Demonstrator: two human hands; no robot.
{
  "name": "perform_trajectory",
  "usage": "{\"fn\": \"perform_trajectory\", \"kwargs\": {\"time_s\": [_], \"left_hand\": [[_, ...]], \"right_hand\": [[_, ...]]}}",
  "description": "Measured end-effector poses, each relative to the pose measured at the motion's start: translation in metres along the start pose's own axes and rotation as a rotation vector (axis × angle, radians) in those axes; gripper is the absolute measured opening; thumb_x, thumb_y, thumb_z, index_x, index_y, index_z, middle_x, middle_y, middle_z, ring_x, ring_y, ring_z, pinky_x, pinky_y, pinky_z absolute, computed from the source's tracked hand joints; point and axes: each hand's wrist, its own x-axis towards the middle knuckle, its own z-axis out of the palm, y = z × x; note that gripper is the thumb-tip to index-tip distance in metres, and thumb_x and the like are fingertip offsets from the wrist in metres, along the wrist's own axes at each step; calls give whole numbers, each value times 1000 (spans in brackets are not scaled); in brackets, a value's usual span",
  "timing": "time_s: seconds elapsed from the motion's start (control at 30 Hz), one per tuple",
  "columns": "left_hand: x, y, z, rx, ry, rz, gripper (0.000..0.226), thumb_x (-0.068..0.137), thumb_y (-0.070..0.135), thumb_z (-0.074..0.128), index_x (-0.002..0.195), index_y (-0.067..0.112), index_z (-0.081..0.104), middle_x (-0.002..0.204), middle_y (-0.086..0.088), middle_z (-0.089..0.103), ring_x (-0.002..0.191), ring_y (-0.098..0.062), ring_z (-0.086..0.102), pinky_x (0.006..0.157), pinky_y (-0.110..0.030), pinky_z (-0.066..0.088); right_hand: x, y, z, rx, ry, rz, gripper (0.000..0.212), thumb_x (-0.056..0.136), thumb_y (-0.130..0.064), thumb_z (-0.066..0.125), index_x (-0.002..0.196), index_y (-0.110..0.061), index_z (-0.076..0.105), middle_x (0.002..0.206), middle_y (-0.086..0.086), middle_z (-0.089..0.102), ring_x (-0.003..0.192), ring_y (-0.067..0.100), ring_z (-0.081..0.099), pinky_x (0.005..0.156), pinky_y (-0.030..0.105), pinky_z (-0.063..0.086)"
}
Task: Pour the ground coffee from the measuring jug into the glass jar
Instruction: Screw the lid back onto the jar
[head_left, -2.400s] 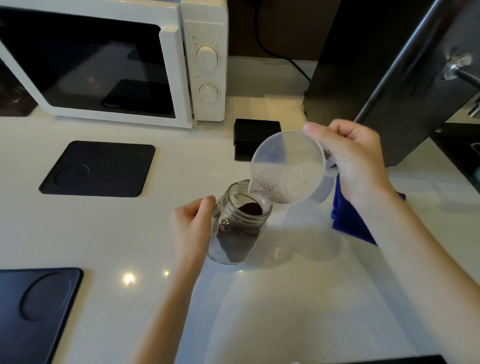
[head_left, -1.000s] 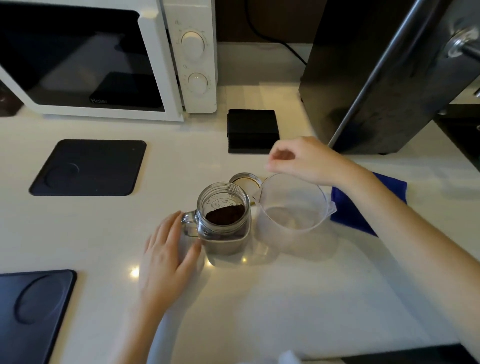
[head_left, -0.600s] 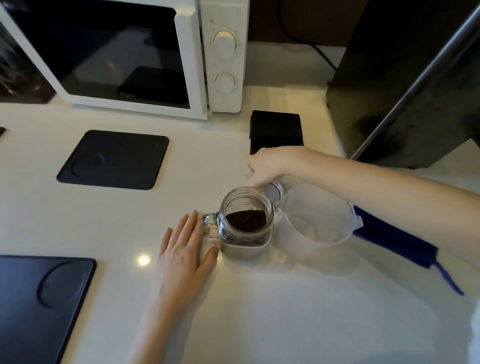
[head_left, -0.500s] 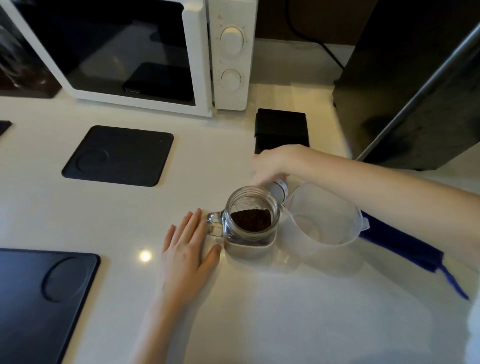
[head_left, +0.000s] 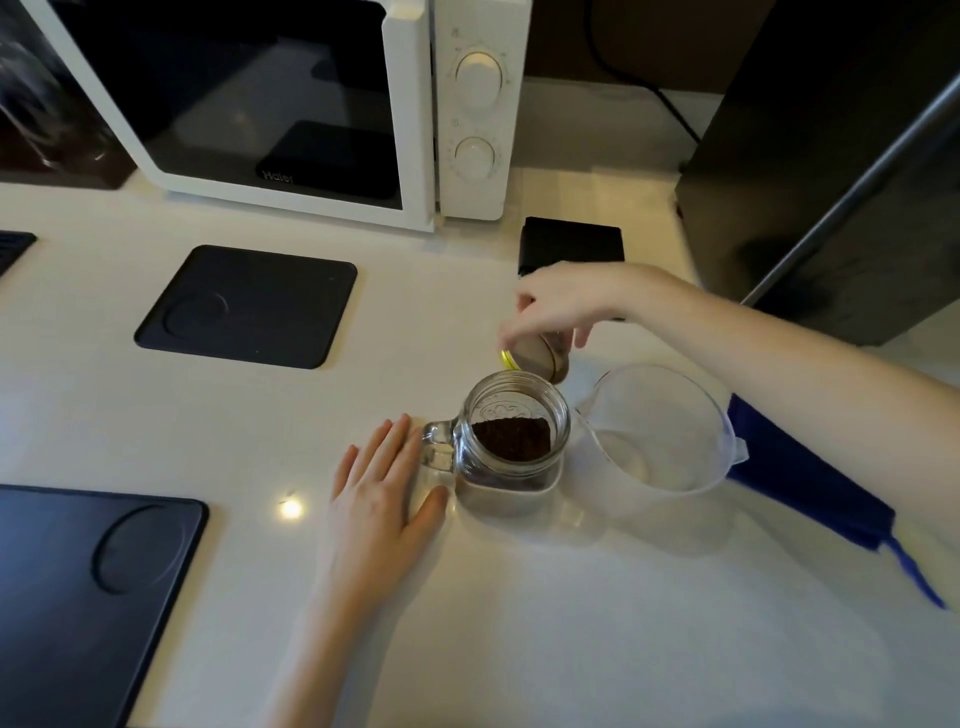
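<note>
The glass jar (head_left: 511, 447), with a side handle, stands upright on the white counter with dark ground coffee (head_left: 511, 439) inside. The clear plastic measuring jug (head_left: 657, 426) stands upright just right of it and looks empty. My right hand (head_left: 563, 304) reaches over from the right and holds a round metal lid (head_left: 535, 356), tilted, just behind the jar's mouth. My left hand (head_left: 384, 493) lies flat on the counter, fingers spread, against the jar's handle.
A white microwave (head_left: 311, 104) stands at the back. A black square mat (head_left: 247, 306) lies left of centre, a larger black tray (head_left: 88, 592) at the lower left, a small black box (head_left: 571, 244) behind my right hand. A blue cloth (head_left: 800, 483) lies right of the jug. A dark appliance (head_left: 831, 156) fills the right rear.
The jug was tilted over the jar, then set down upright beside it. My left hand let go of the jar and flattened. My right hand took up the lid and lifted it.
</note>
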Motion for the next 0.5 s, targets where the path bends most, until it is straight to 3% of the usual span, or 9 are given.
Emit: {"fn": "perform_trajectory", "kwargs": {"time_s": [0.07,0.1,0.13,0.2,0.27,0.37,0.5], "left_hand": [[4,0,-4,-137,-25,-19,52,79,38,43,130,28,49,146,8,36,138,-12,27,115,-36,16],[6,2,-10,-323,-37,-95,48,76,31,45,122,28,56,142,2,46,134,-16,36,113,-36,24],[9,5,-19,-557,-40,-170,44,73,24,45,113,30,60,133,-2,56,125,-17,47,107,-30,34],[12,12,-35,-861,-27,-192,43,68,21,46,104,37,62,120,9,64,112,-10,55,94,-15,41],[12,19,-48,-918,-70,-74,49,65,31,50,113,36,59,123,18,61,120,-4,50,99,-20,36],[13,34,-55,-893,-153,63,66,63,42,59,128,30,48,132,20,54,128,-4,42,105,-20,31],[18,49,-49,-766,-110,126,81,57,43,74,130,21,46,132,0,56,125,-8,46,102,-17,32]], "right_hand": [[-17,1,-14,239,71,-70,48,75,-52,61,97,-10,57,89,9,63,72,24,68,54,28,57],[-28,1,-21,360,99,-106,43,76,-51,60,96,-13,58,90,8,65,73,24,69,58,29,58],[-39,0,-26,463,124,-143,38,77,-51,59,94,-17,60,88,7,67,74,23,70,62,29,59],[-61,-2,-30,639,168,-210,30,79,-50,58,87,-21,62,80,5,72,73,22,71,62,28,59],[-78,-6,-26,807,172,-271,32,78,-48,57,87,-18,63,78,7,74,73,25,71,60,27,58],[-94,-11,-8,933,140,-386,32,78,-42,58,93,-13,61,92,13,71,84,27,69,71,30,58],[-105,-13,25,963,285,-454,28,69,-21,67,90,-8,53,107,11,65,94,18,65,81,25,53]]}}
